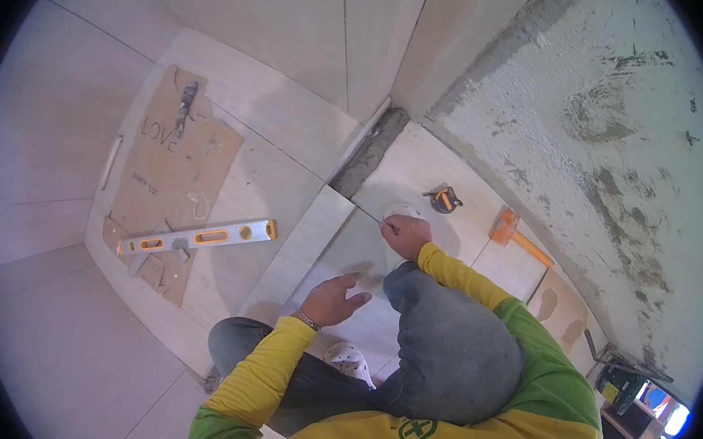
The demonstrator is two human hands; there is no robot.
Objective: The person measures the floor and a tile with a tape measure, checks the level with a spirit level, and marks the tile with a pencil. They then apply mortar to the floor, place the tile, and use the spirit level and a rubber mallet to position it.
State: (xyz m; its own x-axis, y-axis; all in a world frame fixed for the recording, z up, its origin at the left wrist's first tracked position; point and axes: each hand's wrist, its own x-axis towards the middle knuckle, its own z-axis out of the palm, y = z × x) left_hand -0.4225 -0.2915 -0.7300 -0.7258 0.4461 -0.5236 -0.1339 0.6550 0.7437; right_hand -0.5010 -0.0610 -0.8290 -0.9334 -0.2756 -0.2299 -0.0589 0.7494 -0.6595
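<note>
My right hand (407, 237) is closed in a pinch above the pale floor tiles, near the end of a tile joint. A thin dark stick-like object (389, 226) pokes out at its fingertips; its kind is too small to tell. My left hand (334, 299) hovers over the tiles with fingers apart and holds nothing. Between the two floor levels runs a narrow tile strip (305, 241), beside my left hand. Past the strip's far end lies a bed of grey mortar (370, 151), bare of tile. My white clog (348, 360) shows below my left hand.
A tape measure (444, 199) and an orange mallet (521, 235) lie on the right-hand tiles by the rough plastered wall (595, 114). On the left, a spirit level (199, 237) rests partly across cardboard (179, 146), with a mortar-crusted tool (185, 110) farther back. Tiled walls (260, 17) rise behind.
</note>
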